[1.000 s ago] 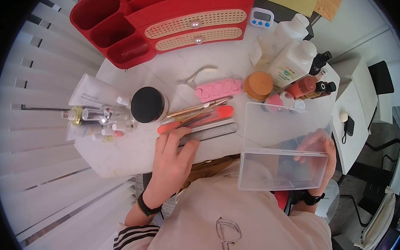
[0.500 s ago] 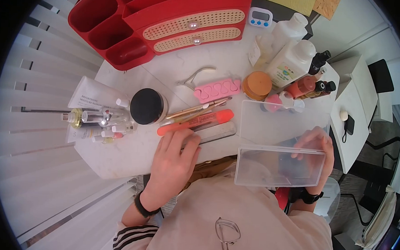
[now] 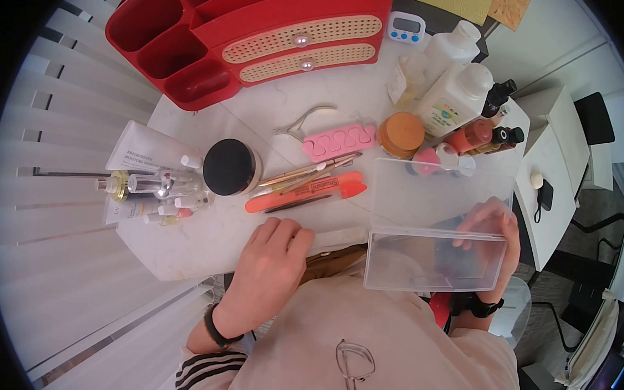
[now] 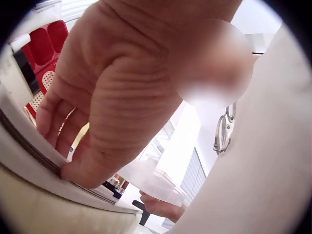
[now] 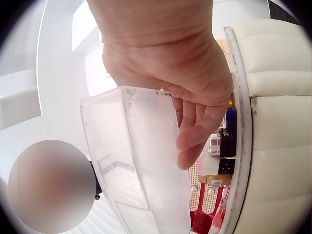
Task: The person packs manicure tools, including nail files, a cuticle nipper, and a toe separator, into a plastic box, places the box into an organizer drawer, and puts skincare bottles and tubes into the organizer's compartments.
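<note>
Nail file (image 3: 341, 240) on surface (image 3: 180, 251), just left of clear box (image 3: 400, 266). Left hand (image 3: 272, 257) bent over file end farther from box; pinching or not, cannot tell. Right hand (image 5: 190, 78) grasps box's right end. File probably light, stiff: pinch thin edges. Box likely light, slippery, crackable.
</note>
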Demonstrator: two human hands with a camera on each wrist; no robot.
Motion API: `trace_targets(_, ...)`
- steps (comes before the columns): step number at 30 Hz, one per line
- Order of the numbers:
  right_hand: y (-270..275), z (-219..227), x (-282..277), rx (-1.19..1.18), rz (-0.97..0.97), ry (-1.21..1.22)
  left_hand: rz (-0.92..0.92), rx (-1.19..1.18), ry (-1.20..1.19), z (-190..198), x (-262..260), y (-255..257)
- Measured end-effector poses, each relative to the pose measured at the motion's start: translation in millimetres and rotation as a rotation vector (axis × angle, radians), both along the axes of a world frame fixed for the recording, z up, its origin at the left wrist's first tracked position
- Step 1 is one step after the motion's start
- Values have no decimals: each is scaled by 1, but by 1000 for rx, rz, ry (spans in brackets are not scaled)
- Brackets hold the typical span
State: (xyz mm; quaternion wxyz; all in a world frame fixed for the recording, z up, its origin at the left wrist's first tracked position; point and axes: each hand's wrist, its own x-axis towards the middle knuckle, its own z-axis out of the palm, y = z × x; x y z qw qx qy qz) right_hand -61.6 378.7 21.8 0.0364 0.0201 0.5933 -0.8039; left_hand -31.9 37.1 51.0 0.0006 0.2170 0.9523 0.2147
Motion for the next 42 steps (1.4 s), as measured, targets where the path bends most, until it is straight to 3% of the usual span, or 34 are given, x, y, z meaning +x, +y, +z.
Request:
trace_targets(6,0,2,3,5,-13,8,-118,-9,-29,-3,-6,-12)
trace_targets(18,0,0,0,27,15,-13,31,15,43,0,-5,-31)
trace_targets(25,-12,4,0,90,-10,-56,129,46,81,30,1,-41)
trace_targets(29,-25,6,-1,17,41,-59,21,178,61,48,7,-14)
trace_targets(31,-34,7,-1,-43,78,-113,-222,203,86,47,-2,7)
trace_targets(32,-37,7,-1,-39,77,-111,-223,206,88,47,-6,18)
trace_targets(34,-41,5,1,-41,143,-121,-391,172,77,45,-12,37)
trace_targets(38,-47,-3,3,-111,194,-111,-479,116,34,36,-16,61)
trace_targets(42,-48,-8,0,-122,215,-106,-425,128,-7,28,-17,66)
